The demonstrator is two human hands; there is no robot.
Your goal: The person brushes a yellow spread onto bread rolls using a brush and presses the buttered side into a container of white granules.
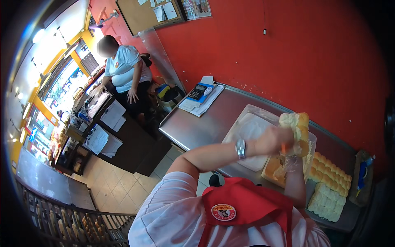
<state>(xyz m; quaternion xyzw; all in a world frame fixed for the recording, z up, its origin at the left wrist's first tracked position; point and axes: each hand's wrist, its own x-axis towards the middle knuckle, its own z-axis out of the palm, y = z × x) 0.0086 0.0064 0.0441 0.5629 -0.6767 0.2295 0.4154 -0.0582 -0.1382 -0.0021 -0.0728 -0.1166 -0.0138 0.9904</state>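
My left hand, blurred, with a steel watch at the wrist, is closed on an orange-handled tool whose working end is hidden. Just behind it my right hand, apparently in thin clear plastic and largely hidden, holds up a block of bread rolls with a pale side showing. Below them sits a translucent container with yellowish-brown smears. To its left lies a white plastic tray or lid. At the right, golden joined rolls lie beside a paler cut slab on the steel table.
A calculator and papers sit at the table's back left, against a red wall. A seated person is at a dark counter. A bread rack stands lower left, and a narrow bin at far right.
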